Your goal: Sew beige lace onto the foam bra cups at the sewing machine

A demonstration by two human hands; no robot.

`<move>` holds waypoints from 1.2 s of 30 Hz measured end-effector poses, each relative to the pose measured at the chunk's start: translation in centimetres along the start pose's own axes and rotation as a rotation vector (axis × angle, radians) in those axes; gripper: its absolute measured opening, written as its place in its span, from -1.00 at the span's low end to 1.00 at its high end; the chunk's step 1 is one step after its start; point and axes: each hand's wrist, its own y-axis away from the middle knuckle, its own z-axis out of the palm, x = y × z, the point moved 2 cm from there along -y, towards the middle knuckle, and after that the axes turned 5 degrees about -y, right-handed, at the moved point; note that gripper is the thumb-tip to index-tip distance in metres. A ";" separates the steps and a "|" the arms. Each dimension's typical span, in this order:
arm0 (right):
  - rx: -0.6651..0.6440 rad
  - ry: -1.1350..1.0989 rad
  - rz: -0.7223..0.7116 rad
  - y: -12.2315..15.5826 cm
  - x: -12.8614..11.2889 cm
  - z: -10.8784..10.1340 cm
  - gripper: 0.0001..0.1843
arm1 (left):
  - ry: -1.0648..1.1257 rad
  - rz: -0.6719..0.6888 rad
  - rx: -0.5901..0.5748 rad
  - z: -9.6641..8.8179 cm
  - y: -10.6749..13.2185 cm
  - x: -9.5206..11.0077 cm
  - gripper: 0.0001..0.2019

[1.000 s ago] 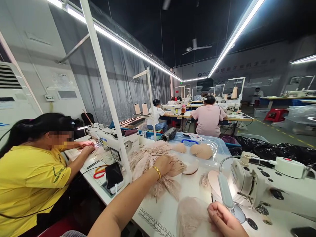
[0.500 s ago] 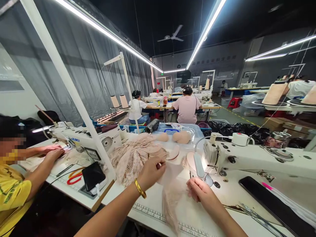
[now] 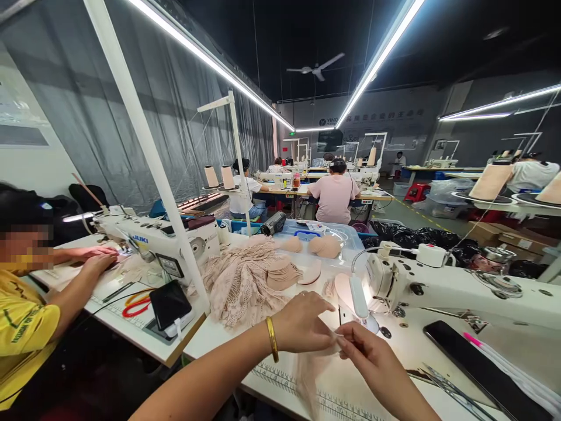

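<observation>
My left hand (image 3: 304, 324), with a gold bangle at the wrist, is closed on a sheer beige fabric piece (image 3: 310, 374), its index finger stretched out. Against its fingertips, my right hand (image 3: 368, 356) pinches the edge of the same fabric. The cloth hangs from both hands over the table's front edge and partly covers the printed ruler (image 3: 280, 381). Just beyond my hands are the sewing machine's (image 3: 442, 286) lit needle area, partly hidden, and a pale oval pad (image 3: 344, 286). A heap of beige lace (image 3: 241, 280) lies to the left, next to stacked beige pads (image 3: 280, 273).
A black phone (image 3: 464, 362) and metal tweezers (image 3: 456, 389) lie on the right. Behind the table stands a clear plastic bin (image 3: 350, 234) with beige cups (image 3: 324, 246) in front. A co-worker in a yellow shirt (image 3: 26, 327) sews at the left machine (image 3: 153, 242).
My left hand has moved right and down, meeting my right hand with the fabric. The fabric, earlier stretched between separated hands, now bunches at the fingertips. The view has shifted slightly.
</observation>
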 end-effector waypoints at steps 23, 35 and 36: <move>0.390 0.929 -0.828 2.8 -2.8 -1.4 -0.52 | -0.219 0.347 0.305 0.0 0.1 -0.4 -0.79; -0.085 0.797 -0.459 -0.1 6.9 -5.9 -0.61 | -0.625 0.623 -0.051 7.1 -2.9 -0.8 -0.94; -0.108 0.808 -0.505 -0.4 6.9 -6.4 -0.60 | -0.629 0.585 -0.074 7.3 -3.9 -0.8 -0.91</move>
